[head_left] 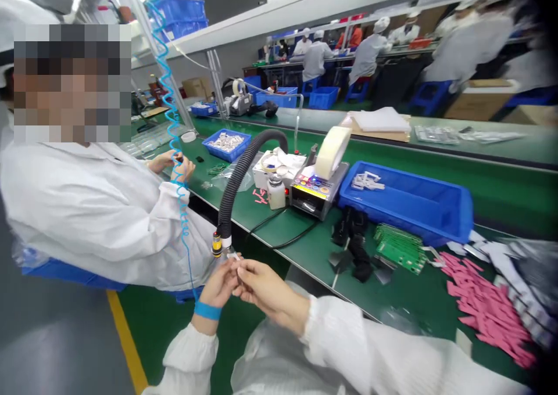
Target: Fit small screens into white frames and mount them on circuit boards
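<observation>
Blue-strapped left hand [217, 288] and right hand [265, 287], fingers closed, pinch a tiny white piece [233, 256] below the black ribbed hose [244, 168]; pink strips [486, 308] lie heaped right of it.

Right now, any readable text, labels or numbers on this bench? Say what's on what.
No text is clearly legible.
Coloured label on the automatic tape dispenser: too small to read.
Label on the small white plastic bottle: too blurred to read.
Green circuit boards: any markings too small to read.
</observation>
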Action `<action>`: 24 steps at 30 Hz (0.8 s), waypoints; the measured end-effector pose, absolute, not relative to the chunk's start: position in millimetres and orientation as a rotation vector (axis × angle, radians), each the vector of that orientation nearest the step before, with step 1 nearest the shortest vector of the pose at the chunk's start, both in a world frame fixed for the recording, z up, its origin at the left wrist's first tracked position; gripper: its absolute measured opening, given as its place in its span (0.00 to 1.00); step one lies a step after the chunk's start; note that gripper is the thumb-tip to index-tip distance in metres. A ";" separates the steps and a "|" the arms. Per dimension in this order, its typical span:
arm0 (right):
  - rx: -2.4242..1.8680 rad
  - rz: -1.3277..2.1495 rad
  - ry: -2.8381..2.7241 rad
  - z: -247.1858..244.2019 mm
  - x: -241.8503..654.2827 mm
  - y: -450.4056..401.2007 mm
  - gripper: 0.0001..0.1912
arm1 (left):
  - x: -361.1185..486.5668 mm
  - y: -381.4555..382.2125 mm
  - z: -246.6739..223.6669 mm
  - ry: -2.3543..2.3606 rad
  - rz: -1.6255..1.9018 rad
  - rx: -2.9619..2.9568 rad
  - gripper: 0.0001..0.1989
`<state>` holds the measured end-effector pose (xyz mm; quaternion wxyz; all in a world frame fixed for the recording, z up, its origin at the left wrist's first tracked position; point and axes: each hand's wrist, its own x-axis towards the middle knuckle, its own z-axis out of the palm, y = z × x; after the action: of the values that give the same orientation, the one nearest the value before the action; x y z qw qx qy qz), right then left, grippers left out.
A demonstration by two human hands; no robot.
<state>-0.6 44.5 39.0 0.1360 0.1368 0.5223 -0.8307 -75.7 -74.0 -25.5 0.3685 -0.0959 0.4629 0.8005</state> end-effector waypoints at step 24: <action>0.767 -1.091 3.687 95.8 193.7 182.8 0.03 | 48.0 71.5 74.2 0.681 1.395 0.590 0.17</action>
<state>193.7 182.8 95.8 -0.3797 0.1809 0.8699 -0.2575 48.0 71.5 74.2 0.6747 0.2621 0.3027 0.6200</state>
